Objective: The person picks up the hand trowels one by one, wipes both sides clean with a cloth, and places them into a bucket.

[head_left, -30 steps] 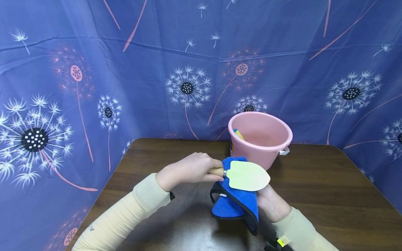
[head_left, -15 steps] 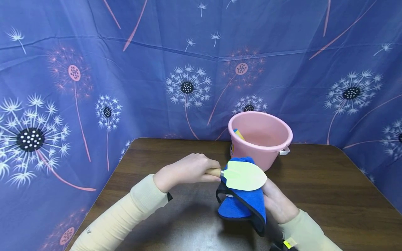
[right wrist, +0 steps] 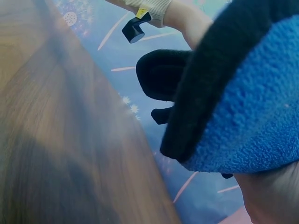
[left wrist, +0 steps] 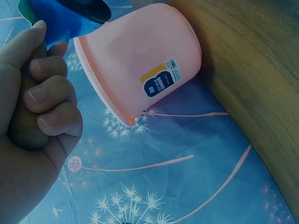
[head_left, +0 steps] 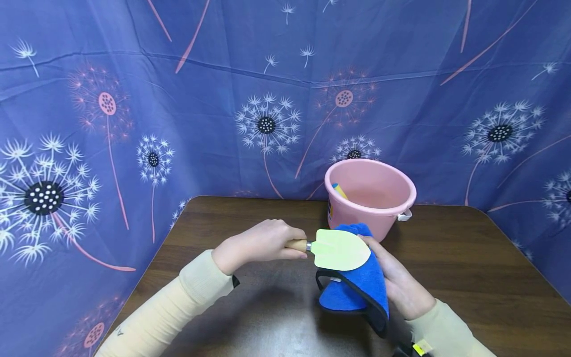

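My left hand (head_left: 260,243) grips the wooden handle of a hand trowel (head_left: 341,249) whose pale yellow-green blade points right. In the left wrist view, curled fingers (left wrist: 51,95) wrap that handle. Behind and below the blade hangs a blue fluffy cloth (head_left: 368,285) with black edging, held by my right hand (head_left: 406,285) from its right side. The blade overlaps the cloth in the head view, and part of the right hand's fingers is hidden there. Up close in the right wrist view, the cloth (right wrist: 252,107) covers most of that hand.
A pink bucket (head_left: 352,218) stands on the brown wooden table (head_left: 232,213) just behind the cloth. Inside it leans a yellow and blue object (head_left: 339,190), mostly hidden. A blue dandelion-print curtain (head_left: 200,124) hangs behind the table.
My left hand and the trowel have shifted a little left. My right hand and the cloth have moved right, so the blade lies farther left relative to the cloth. The bucket stays put.
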Motion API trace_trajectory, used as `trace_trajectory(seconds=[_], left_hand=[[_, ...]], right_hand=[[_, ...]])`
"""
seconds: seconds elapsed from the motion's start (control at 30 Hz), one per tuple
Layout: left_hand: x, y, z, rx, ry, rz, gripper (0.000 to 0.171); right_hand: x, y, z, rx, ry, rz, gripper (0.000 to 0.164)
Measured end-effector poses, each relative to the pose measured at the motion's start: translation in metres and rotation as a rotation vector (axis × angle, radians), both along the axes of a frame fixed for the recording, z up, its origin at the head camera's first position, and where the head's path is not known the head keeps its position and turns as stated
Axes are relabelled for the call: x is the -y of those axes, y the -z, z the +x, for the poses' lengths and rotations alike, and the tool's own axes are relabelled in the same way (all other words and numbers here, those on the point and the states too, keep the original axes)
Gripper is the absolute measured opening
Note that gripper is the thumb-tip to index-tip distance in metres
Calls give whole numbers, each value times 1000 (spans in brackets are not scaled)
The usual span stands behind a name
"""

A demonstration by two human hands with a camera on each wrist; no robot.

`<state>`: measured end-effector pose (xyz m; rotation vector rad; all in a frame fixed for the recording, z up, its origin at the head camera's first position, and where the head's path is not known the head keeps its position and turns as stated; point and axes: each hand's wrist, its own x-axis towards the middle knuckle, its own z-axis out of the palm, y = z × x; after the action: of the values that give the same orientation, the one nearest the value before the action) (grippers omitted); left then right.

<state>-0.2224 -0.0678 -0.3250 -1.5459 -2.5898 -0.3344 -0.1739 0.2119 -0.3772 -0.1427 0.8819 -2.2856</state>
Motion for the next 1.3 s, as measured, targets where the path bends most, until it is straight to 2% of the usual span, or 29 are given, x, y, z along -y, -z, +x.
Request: trace_trajectory(seconds=[0.23,0.43,0.63,0.83,1.0,1.13,1.3], left_hand=[[5,3,0,-4,-2,-3,22],[8,3,1,-37,0,5,22],[11,2,4,-56,-2,17,23],[15,3,5,-67,-18,22,24],[18,6,4,-55,-34,19,24],[21,6,3,-42,-46,14,24],[25,9,1,-46,-53,12,24]], right_hand=[[-7,-2,4,99,46,55,30],[-12,0,7,62,43,71,29],[-20,-3,7,-2,-30,29,30],[-27,-5,10,-6,-81,5,33],[-32,-4,11,-13,-43,70,30],[-37,-6,13,-5,-5,149,45],[-43,-5,12,-31,-26,127,44]])
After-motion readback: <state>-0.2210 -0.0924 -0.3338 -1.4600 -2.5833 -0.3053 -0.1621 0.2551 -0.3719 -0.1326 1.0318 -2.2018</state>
